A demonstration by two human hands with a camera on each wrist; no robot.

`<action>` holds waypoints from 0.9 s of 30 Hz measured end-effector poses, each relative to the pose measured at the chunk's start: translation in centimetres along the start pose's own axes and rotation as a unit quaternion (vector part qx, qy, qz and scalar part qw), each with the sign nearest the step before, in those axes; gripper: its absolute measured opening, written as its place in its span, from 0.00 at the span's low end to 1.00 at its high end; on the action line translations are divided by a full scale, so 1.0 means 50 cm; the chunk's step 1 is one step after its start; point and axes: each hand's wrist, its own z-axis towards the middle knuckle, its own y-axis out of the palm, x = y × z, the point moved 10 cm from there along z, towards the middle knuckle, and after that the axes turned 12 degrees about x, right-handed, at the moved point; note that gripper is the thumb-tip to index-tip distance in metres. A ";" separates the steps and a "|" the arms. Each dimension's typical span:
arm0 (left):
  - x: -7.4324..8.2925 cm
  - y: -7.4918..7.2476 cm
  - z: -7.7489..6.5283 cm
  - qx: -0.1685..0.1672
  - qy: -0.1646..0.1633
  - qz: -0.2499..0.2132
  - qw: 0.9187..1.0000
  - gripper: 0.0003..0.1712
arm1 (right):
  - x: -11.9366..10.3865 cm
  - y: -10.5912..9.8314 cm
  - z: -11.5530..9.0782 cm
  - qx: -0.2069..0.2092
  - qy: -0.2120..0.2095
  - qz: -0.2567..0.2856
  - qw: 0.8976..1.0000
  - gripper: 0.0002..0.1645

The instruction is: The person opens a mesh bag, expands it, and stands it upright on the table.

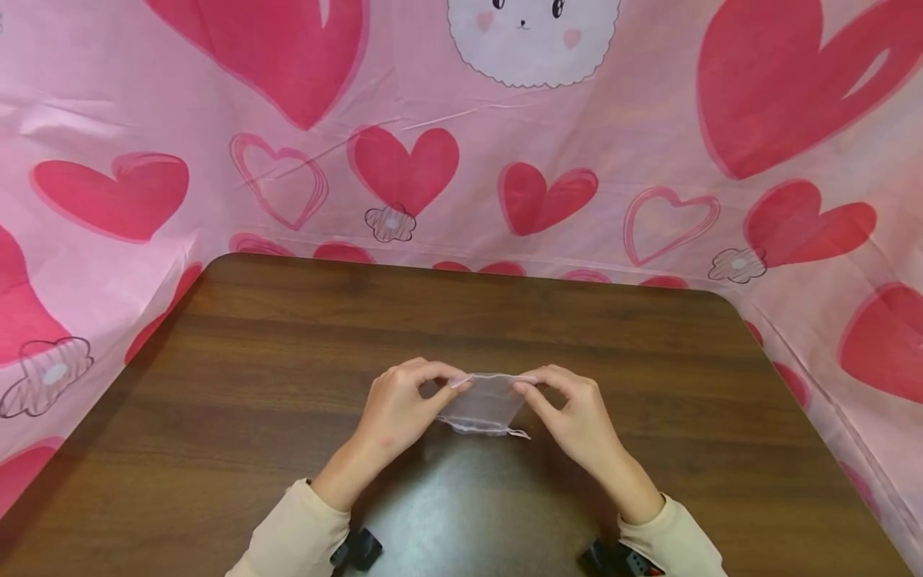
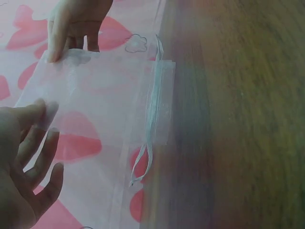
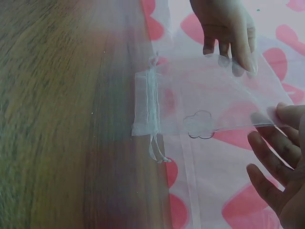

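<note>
A sheer white drawstring pouch (image 1: pixel 485 403) hangs between both hands above the table. My left hand (image 1: pixel 405 402) pinches one corner of its upper edge between thumb and fingers. At the opposite corner my right hand (image 1: pixel 573 409) pinches the same edge. In the left wrist view, a pale drawstring (image 2: pixel 151 107) runs across the pouch near its far end and leaves a loop past the side. The right wrist view shows the see-through fabric (image 3: pixel 205 95) stretched flat, with the backdrop's pattern visible through it. Nothing can be seen inside the pouch.
The brown wooden table (image 1: pixel 288 344) has rounded far corners. Behind it and at both sides hangs a pink backdrop (image 1: pixel 476 104) with red hearts. Dark wrist devices (image 1: pixel 358 550) sit below the cream sleeves (image 1: pixel 296 533) near the front.
</note>
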 end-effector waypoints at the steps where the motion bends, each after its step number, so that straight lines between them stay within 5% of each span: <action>1: 0.000 0.000 0.000 -0.001 -0.002 -0.002 1.000 0.06 | 0.001 -0.001 0.001 0.002 0.003 0.000 1.000 0.11; 13: 0.011 0.005 0.007 -0.033 0.022 0.031 0.999 0.11 | -0.005 -0.003 0.012 0.010 -0.009 0.002 1.000 0.14; 27: 0.018 0.007 0.016 -0.007 -0.003 0.027 1.000 0.08 | -0.002 0.008 0.017 0.003 0.020 -0.002 1.000 0.10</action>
